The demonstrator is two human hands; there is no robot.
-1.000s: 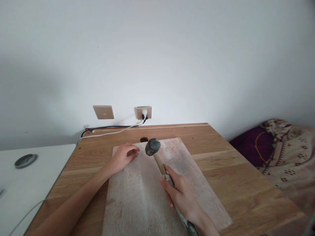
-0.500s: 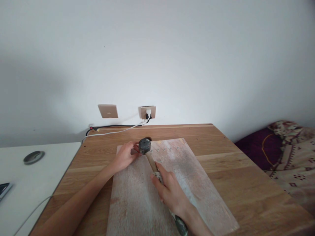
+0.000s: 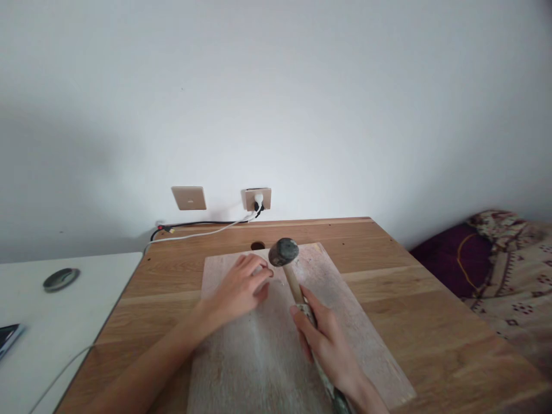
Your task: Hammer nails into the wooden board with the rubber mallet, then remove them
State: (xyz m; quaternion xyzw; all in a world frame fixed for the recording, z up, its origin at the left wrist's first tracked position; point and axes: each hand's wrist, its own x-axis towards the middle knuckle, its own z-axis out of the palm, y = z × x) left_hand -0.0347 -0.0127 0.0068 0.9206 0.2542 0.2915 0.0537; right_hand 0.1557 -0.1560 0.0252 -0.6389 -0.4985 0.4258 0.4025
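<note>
My right hand (image 3: 325, 339) grips the wooden handle of a hammer (image 3: 283, 253), whose dark round head hangs just above the far end of a pale worn board (image 3: 267, 356). This board lies lengthwise on a wooden desk (image 3: 431, 322). On the board left of the hammer head rests my left hand (image 3: 241, 290), fingers curled with the tips pinched together near a small thing that I cannot make out.
A white cable (image 3: 202, 232) and a black cable run along the desk's far edge to a wall socket (image 3: 257, 199). A round cable hole (image 3: 257, 245) sits behind the board. A white table (image 3: 38, 328) with a round dark disc (image 3: 61, 278) stands left. Patterned bedding (image 3: 504, 259) lies right.
The hammer head came down beside my left fingers half a second ago and has since risen and shifted right. My left hand has slid right along the board.
</note>
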